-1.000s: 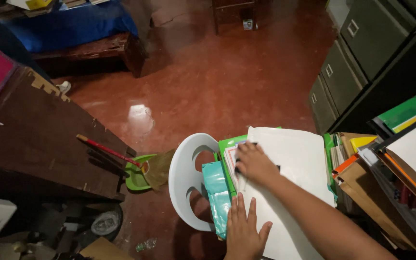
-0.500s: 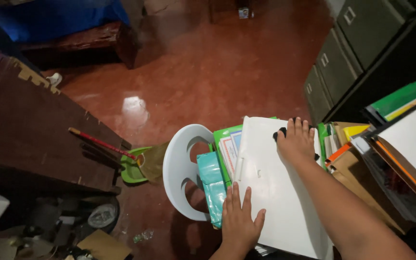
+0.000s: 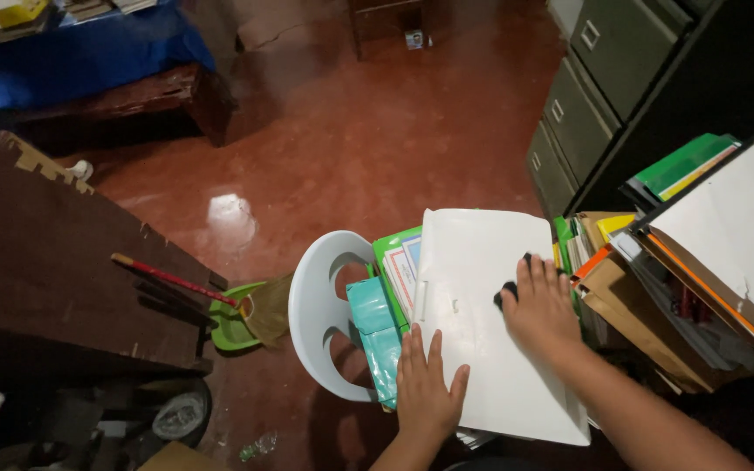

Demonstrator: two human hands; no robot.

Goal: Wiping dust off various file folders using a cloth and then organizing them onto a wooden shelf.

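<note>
A large white plastic folder [image 3: 473, 366] lies on top of a pile of papers and folders on a white plastic chair [image 3: 311, 305]. My right hand [image 3: 544, 312] presses a small dark cloth [image 3: 508, 292] onto the folder's right side, and most of the cloth is hidden under the palm. My left hand [image 3: 425, 388] rests flat on the folder's near left edge, fingers spread. Beneath the folder, a green folder [image 3: 390, 244] with certificates and a teal packet [image 3: 377, 336] stick out to the left.
At the right stands a messy pile of brown, orange and green folders [image 3: 656, 288], with grey filing cabinets [image 3: 586, 96] behind it. A dark wooden desk [image 3: 37, 262], a red-handled broom [image 3: 172, 279] and a green dustpan [image 3: 229, 327] are at the left. Red floor [image 3: 351, 148] stretches beyond.
My right hand slid with the cloth from the folder's left part to its far right edge, then back toward me. The left hand stayed on the near edge.
</note>
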